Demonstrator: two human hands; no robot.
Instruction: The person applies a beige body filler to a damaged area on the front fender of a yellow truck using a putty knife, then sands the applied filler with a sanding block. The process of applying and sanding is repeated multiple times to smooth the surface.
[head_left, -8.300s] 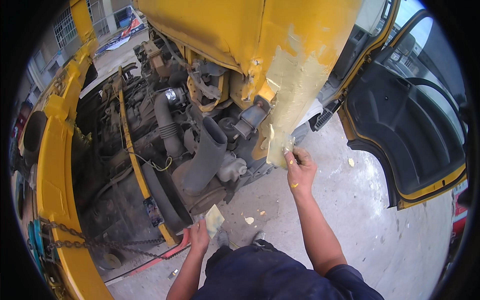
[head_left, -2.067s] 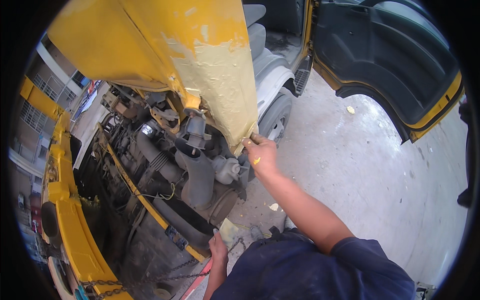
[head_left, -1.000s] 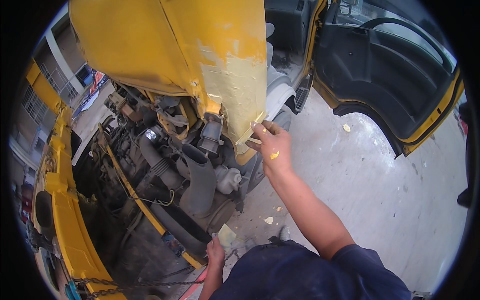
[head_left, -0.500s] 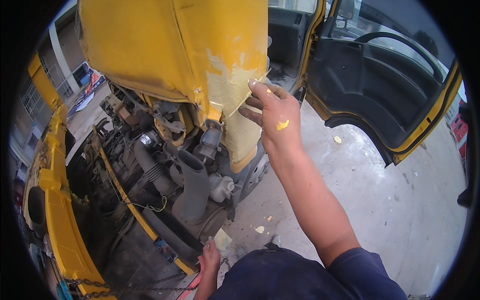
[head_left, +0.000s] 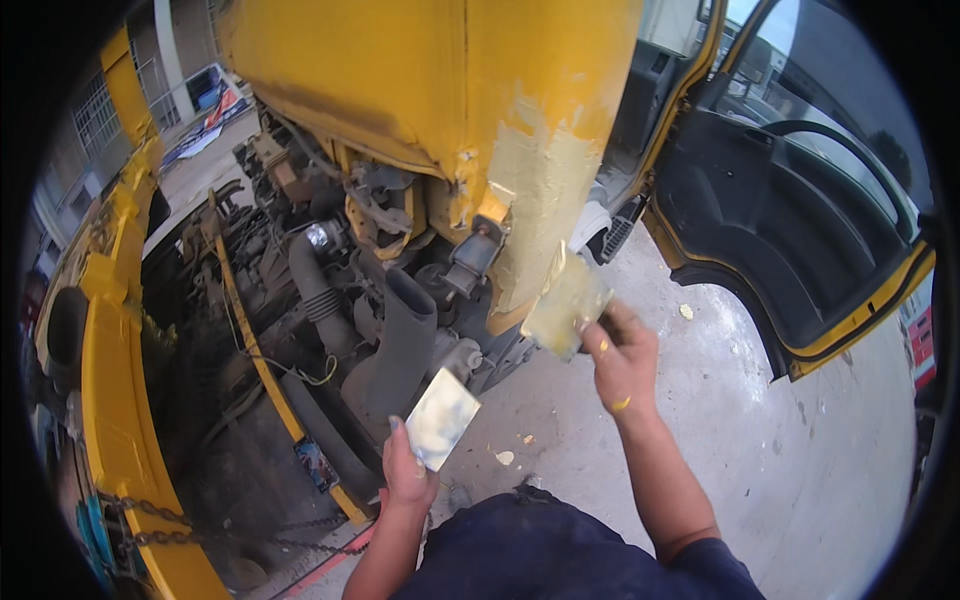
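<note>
My right hand [head_left: 628,358] pinches a flat, thin putty spreader [head_left: 566,308] smeared with pale yellow filler, with a ridge of filler along its far edge. It is just in front of the lower end of the filler-coated corner [head_left: 540,200] of a yellow truck cab [head_left: 380,70]; I cannot tell whether they touch. Yellow smears mark the right hand. Lower and to the left, my left hand [head_left: 407,468] grips a small, shiny rectangular plate [head_left: 442,418] by its near end, its face tilted up with pale smears.
Left of the hands lies the open engine bay with a grey air duct [head_left: 400,330], a ribbed hose [head_left: 318,275] and a yellow bar [head_left: 265,370]. A chain [head_left: 165,525] hangs at the lower left. An open cab door [head_left: 790,210] stands at right. Filler scraps [head_left: 505,458] dot the concrete.
My right hand has come down off the cab corner, and the spreader's broad face now shows. My left hand has risen with the plate. The view has shifted, moving the cab rightward.
</note>
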